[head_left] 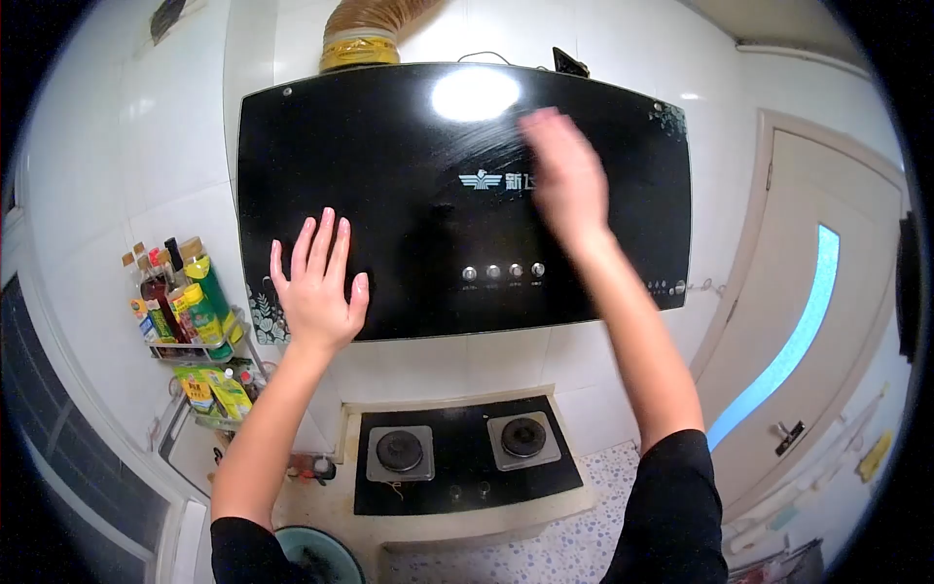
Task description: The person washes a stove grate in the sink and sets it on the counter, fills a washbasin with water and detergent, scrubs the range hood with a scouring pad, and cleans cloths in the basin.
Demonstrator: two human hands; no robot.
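Observation:
A black glossy range hood with a white bird logo and a row of round buttons fills the upper middle of the head view. My left hand is open, fingers spread, at the hood's lower left front. Over the upper middle of the panel, my right hand covers part of the logo lettering. Motion blur smears its fingers, and I cannot tell whether anything is under them. Streaky marks show on the panel just left of that hand, below a bright light reflection.
Below the hood sits a two-burner gas stove. Bottles and packets fill a wall rack at left. A teal basin is at bottom left. A duct rises above the hood; a door stands at right.

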